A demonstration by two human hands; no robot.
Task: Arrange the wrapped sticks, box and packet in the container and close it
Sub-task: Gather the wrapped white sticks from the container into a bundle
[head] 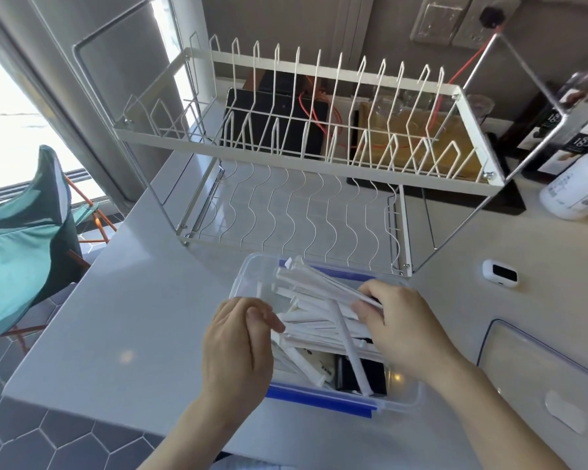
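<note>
**Inside the clear container, sticks half sorted**

Across the container (252, 273) the wrapped sticks (314, 308) lie in a loose pile, long axes running mostly left to right between our hands. Our right hand (398, 320) pinches one stick's end; our left hand (241, 344) curls its fingers at the opposite ends. A dark box (345, 371) sits beneath. Right of us on the surface (116, 317) the lid (537, 378) waits.

1 clear container (252, 273), approx 12+ wrapped sticks (306, 286), 1 lid (537, 361), 1 dish rack (286, 140), 2 hands
</note>
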